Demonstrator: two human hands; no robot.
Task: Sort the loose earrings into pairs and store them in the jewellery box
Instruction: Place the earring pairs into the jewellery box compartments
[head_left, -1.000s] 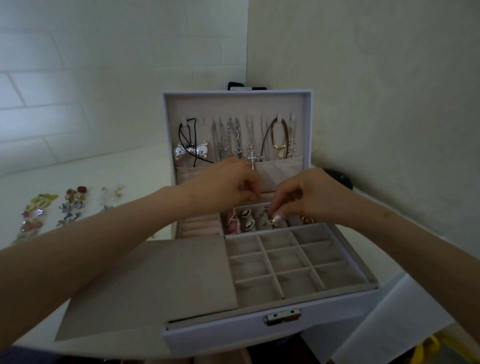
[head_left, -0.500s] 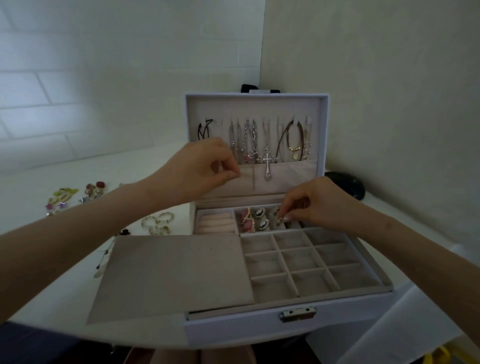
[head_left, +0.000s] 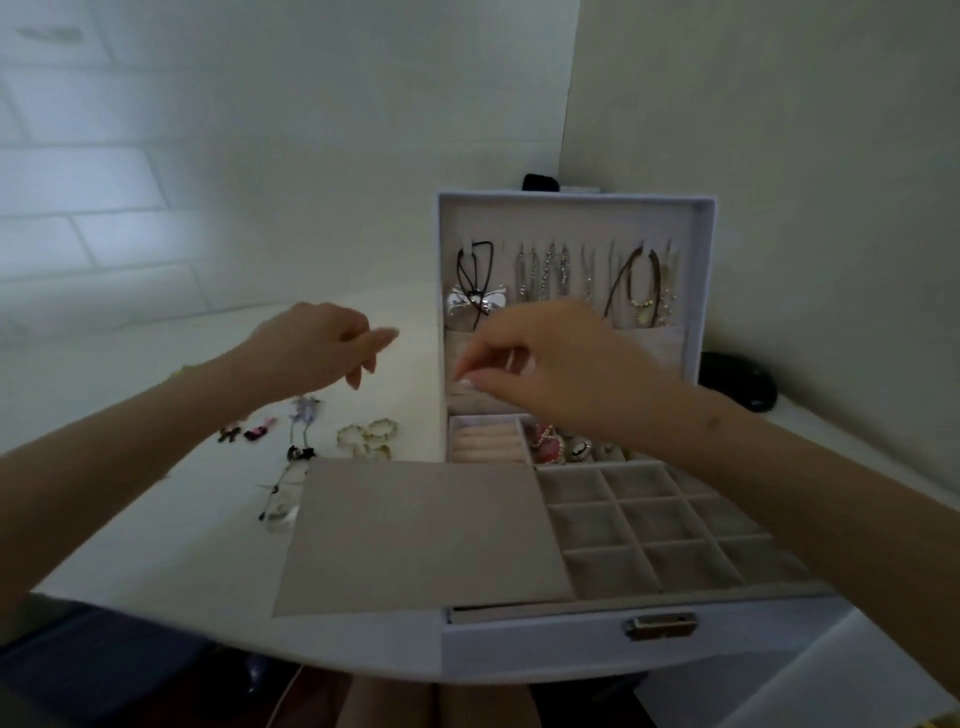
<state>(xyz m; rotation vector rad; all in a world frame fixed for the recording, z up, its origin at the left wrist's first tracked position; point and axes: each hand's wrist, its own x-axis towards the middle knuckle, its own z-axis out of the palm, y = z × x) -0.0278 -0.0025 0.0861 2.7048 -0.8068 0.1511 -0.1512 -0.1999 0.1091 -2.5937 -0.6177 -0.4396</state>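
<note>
From my end: the jewellery box (head_left: 519, 644) sits open. Left hand (head_left: 322, 348) hovers just left of it, fingers loose and holding nothing. Right hand (head_left: 550, 364) is over its back compartments with fingertips drawn together, can't tell if it's pinching anything. Loose earrings (head_left: 369, 439) lie left of the box.

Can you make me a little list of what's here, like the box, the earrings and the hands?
Jewellery box: open, lid upright
Necklaces: hanging inside the lid
Stored earrings: back compartment, behind the grid tray
Loose earrings: on the table, left of the box
Left hand: over the table near the loose earrings, fingers relaxed, holding nothing
Right hand: above the box, fingertips pinched; contents unclear
</note>
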